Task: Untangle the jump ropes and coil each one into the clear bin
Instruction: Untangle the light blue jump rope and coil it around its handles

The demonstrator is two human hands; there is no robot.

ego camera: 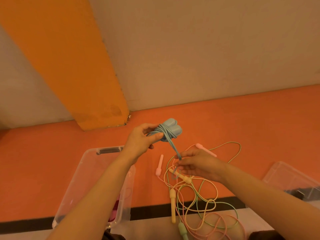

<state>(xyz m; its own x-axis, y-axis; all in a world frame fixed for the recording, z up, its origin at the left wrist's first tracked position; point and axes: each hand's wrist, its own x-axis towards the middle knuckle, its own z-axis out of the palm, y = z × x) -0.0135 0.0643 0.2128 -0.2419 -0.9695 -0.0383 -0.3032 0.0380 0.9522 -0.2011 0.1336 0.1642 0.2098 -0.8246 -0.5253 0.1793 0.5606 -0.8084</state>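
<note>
Your left hand (pixel 142 137) has its grip curled round the blue jump rope (pixel 168 130): thumb on the near side, fingers over the far side, holding the bundle up above the orange floor (pixel 259 122). The rope looks pale blue and matte; its two rounded handles sit side by side at the 1 o'clock end of the bundle, and several turns of cord are wound tightly across them.

From the bundle one free length of blue cord runs down toward 5 o'clock into your right hand (pixel 195 165). That grip is narrow, the thumb and fingertips pinching the cord near its loose end, with a short loop of it hanging just below the fingers.

Under and around your right hand lies the tangle of other ropes on the floor. The pink jump rope (pixel 160 164) shows one handle at 9 o'clock of your right hand and another just beyond it at 12 o'clock. The yellow jump rope (pixel 173 205) has one handle lying straight at 6 o'clock and a second partly hidden under your fingers. The green jump rope (pixel 182 229) has a handle at the bottom edge, its thin cord looping wide out to 1 o'clock.

The clear bin (pixel 90 160) stands at 7 o'clock beneath your left forearm, something pink inside it. A second clear container (pixel 284 175) sits at 3 o'clock.
</note>
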